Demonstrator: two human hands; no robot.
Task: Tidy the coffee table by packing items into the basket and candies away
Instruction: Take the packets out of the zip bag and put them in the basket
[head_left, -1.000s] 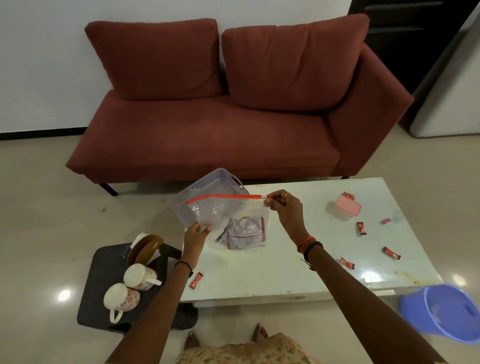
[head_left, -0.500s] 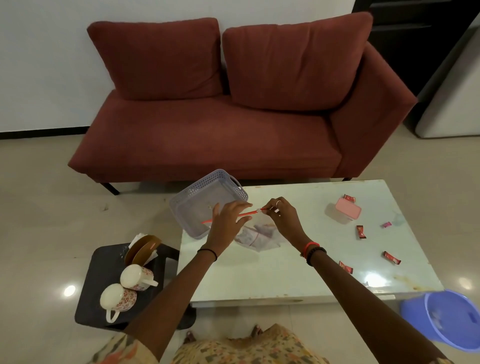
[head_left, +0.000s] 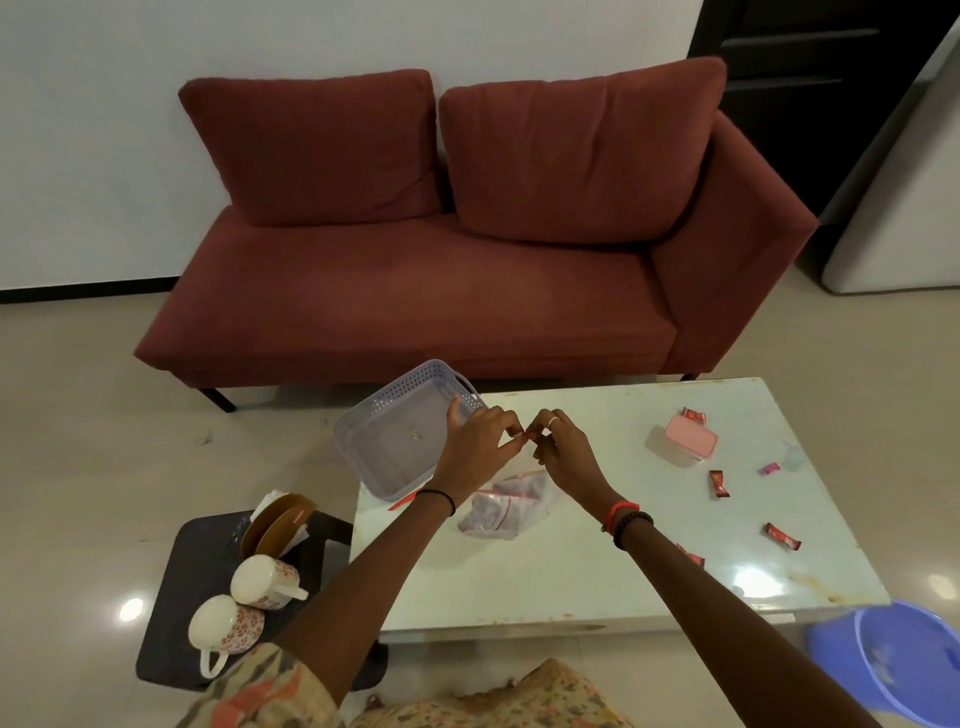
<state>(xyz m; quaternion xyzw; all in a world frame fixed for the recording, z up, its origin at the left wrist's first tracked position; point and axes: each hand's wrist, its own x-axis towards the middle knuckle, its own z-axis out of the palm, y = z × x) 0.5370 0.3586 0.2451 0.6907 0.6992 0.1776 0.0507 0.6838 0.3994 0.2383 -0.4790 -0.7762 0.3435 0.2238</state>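
Both hands meet above the table (head_left: 597, 571), just right of the basket (head_left: 395, 441). The left hand (head_left: 478, 447) has thumb and forefinger pinched on the red seal strip at the top of the bag (head_left: 506, 501); its other fingers are curled, and the thumb stands up near the basket's right rim. The right hand (head_left: 563, 449) pinches the same strip from the other side, fingertips nearly touching those of the left; a ring shows on one finger. Both pinches are closed on the strip.

The bag is clear plastic and hangs below the hands, its lower part crumpled on the table between the wrists. It holds smaller red-striped packets; what they are cannot be told.

The basket is lilac and perforated, and sits at the table's far left corner, overhanging the edge. Whether the small speck on its floor is an item cannot be told.

A pink box (head_left: 688, 434) stands toward the table's right side. Red candies (head_left: 717, 483) lie scattered around it: one touching its far edge, others on the near right part of the table, and one partly hidden by the right forearm. A small pink wrapper (head_left: 770, 468) lies near the right edge.

On a dark stool (head_left: 208, 587) left of the table sit two floral mugs (head_left: 260, 582) on their sides and a brown holder (head_left: 278, 522). A blue bucket (head_left: 898, 670) stands on the floor at lower right.
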